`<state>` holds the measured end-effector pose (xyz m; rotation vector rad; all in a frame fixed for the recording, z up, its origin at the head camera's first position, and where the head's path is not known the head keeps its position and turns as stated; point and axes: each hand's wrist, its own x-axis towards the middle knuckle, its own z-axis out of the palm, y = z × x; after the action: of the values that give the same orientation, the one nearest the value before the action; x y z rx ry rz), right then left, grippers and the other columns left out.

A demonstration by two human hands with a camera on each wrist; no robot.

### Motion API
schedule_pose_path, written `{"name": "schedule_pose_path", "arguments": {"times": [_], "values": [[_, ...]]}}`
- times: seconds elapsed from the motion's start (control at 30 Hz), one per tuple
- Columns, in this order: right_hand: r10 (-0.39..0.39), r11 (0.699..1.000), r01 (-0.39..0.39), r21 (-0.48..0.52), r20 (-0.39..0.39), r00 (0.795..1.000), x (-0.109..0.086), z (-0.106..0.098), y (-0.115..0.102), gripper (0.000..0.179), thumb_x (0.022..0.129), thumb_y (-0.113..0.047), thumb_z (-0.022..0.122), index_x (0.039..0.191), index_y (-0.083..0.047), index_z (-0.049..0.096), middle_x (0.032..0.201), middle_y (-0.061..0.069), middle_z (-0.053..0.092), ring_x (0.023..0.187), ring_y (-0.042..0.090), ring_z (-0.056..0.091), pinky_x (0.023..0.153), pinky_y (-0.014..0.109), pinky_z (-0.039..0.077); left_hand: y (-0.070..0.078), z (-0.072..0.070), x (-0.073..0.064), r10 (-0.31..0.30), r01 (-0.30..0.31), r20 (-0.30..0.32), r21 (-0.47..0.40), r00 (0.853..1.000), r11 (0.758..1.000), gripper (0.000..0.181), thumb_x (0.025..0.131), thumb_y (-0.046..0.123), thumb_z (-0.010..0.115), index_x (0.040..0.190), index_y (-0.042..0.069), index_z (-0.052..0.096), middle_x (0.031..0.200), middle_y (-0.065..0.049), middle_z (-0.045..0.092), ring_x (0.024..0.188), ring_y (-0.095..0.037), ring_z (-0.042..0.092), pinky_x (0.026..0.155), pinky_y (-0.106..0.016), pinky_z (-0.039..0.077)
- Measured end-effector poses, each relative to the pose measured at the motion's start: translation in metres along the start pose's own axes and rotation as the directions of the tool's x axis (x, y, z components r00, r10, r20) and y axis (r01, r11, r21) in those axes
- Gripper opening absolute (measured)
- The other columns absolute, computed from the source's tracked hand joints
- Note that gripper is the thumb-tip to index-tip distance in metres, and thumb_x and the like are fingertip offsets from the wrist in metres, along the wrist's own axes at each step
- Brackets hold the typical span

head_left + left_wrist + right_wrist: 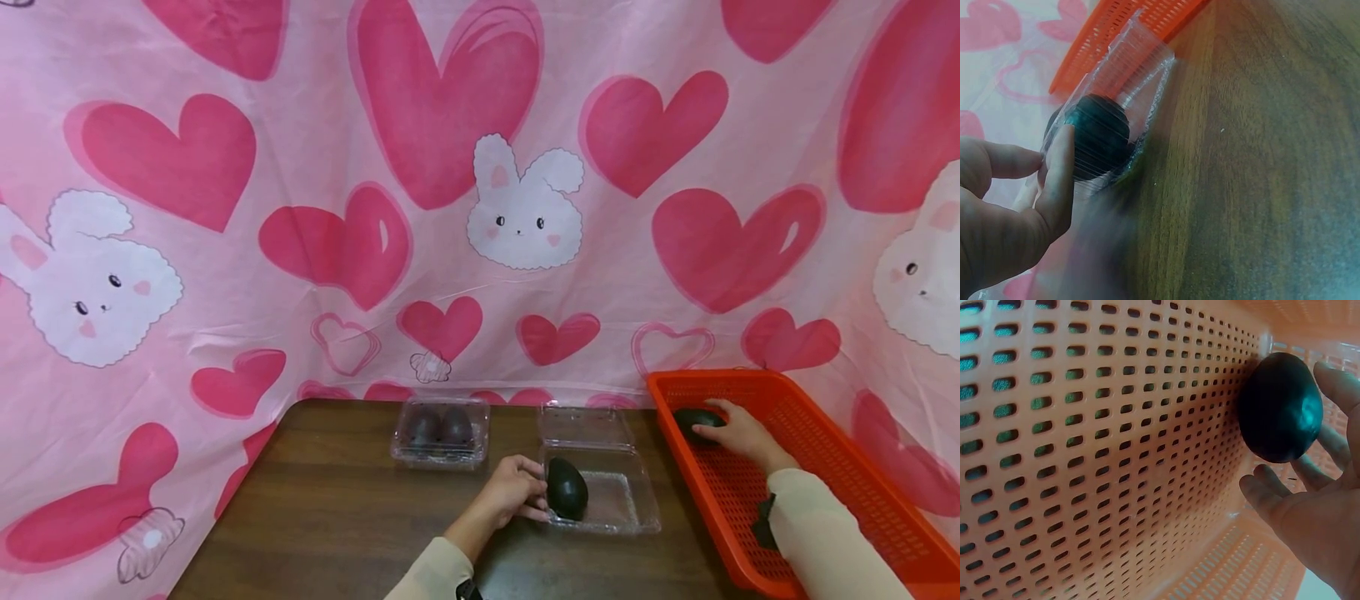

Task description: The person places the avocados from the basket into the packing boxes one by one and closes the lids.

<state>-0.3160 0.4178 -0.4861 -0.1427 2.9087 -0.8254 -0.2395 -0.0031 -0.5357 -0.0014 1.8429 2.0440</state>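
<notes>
My left hand [513, 492] pinches the left rim of an open clear plastic clamshell box [626, 500] between thumb and fingers. Inside the box, against its left side, lies one dark green avocado [567, 489], also visible through the clear wall in the left wrist view. My right hand [746, 433] is down in the orange basket [697, 492], around another dark avocado [1280, 407]. In the right wrist view its fingers are spread about the avocado, which lies close to the basket's perforated wall; a firm grip does not show.
A closed clear clamshell box [440, 432] with two dark avocados stands at the back of the wooden table [337, 508]. The open box's lid [585, 427] is folded back toward the cloth backdrop [435, 275]. The basket's raised rim borders the right side.
</notes>
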Motion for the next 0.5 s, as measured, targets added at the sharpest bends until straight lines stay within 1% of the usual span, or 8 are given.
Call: {"name": "schedule_pose_path", "arguments": {"times": [0.1,0.2,0.33,0.43,0.5], "values": [[-0.002,1.000,0.002,0.006,0.000,1.000,0.002,0.002,0.002,0.082,0.097,-0.035,0.071,0.147,0.017,0.032,0.141,0.048,0.039,0.120,0.061,0.047,0.103,0.077,0.041,0.001,-0.001,0.000,-0.002,0.002,0.002,0.002,1.000,1.000,0.021,0.094,-0.008,0.062,0.113,-0.004,0.054,0.074,-0.010,0.058,0.056,-0.017,0.059,0.056,-0.039,0.065],[0.011,1.000,-0.012,0.013,0.015,1.000,0.003,0.003,0.004,0.083,0.097,-0.034,0.072,0.148,0.017,0.030,0.141,0.048,0.038,0.119,0.061,0.047,0.103,0.078,0.040,0.001,0.000,0.001,-0.003,0.003,0.008,0.002,1.000,1.000,0.021,0.094,-0.008,0.061,0.113,-0.003,0.053,0.073,-0.010,0.058,0.056,-0.017,0.059,0.056,-0.039,0.065],[0.011,1.000,-0.012,0.019,0.038,0.999,0.005,0.006,0.005,0.085,0.096,-0.034,0.073,0.148,0.016,0.029,0.139,0.048,0.040,0.116,0.060,0.049,0.101,0.076,0.043,0.001,0.000,0.000,-0.010,0.010,0.005,-0.004,1.000,1.000,0.021,0.093,-0.009,0.062,0.112,-0.003,0.053,0.073,-0.009,0.057,0.056,-0.017,0.058,0.056,-0.039,0.065],[-0.001,1.000,0.000,0.023,0.035,0.999,0.007,0.010,0.006,0.083,0.095,-0.032,0.074,0.146,0.017,0.031,0.136,0.047,0.043,0.113,0.059,0.052,0.100,0.075,0.045,0.001,0.000,-0.001,-0.009,0.009,0.002,-0.001,1.000,1.000,0.021,0.093,-0.009,0.062,0.112,-0.003,0.054,0.074,-0.009,0.058,0.056,-0.017,0.058,0.056,-0.039,0.065],[0.007,0.999,-0.008,0.036,0.027,1.000,0.009,0.011,0.006,0.081,0.095,-0.030,0.075,0.146,0.016,0.032,0.136,0.046,0.044,0.113,0.058,0.053,0.100,0.074,0.046,0.000,0.000,-0.001,-0.008,0.008,-0.001,-0.001,1.000,1.000,0.021,0.093,-0.008,0.062,0.112,-0.003,0.054,0.074,-0.009,0.058,0.056,-0.017,0.058,0.056,-0.039,0.065]]}}
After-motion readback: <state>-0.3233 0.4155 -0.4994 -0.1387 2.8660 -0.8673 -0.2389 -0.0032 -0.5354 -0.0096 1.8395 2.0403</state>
